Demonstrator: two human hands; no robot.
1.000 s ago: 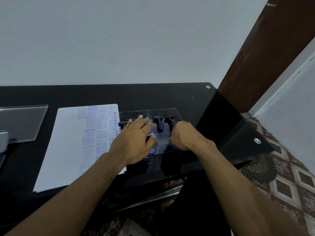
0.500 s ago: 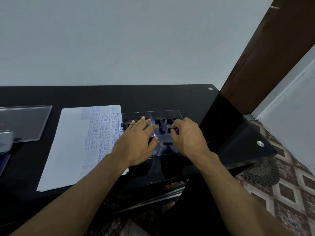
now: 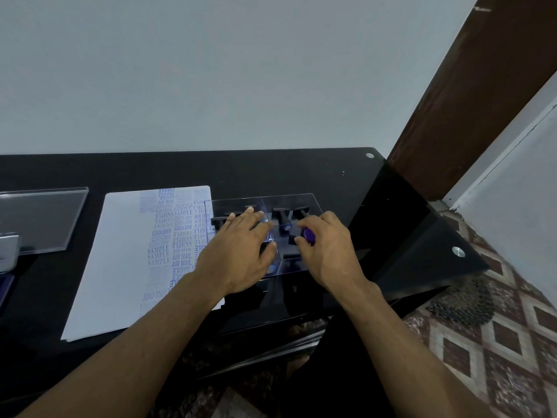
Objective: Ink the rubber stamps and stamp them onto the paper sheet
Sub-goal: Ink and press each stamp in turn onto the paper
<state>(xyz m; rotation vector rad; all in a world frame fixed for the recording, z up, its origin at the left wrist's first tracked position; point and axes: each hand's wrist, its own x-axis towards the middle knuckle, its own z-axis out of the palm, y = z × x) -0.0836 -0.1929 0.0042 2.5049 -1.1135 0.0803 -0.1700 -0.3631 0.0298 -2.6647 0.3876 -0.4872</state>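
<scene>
The right hand (image 3: 327,254) is pinching one stamp (image 3: 304,235) by its purple-capped handle, fingers and thumb curled round it, just above the right half of a clear tray (image 3: 312,200). Two more stamps (image 3: 282,220) are standing upright at the back of that half; further dark stamps are lying in the left half, but the hands are hiding their count. The left hand (image 3: 241,256) is lying flat on the tray's left half, fingers straight and spread, gripping nothing. One paper sheet (image 3: 120,251) is lying just left of the tray, its right edge reaching under it, and is bearing several columns of blue imprints reading SAMPLE, AIR MAIL, AMENDED and FRAGILE. Tray and sheet are both resting on one black glass table (image 3: 331,173). One clear lid (image 3: 42,218) is lying well apart at the table's left. A patterned floor (image 3: 497,342) is showing to the right.
</scene>
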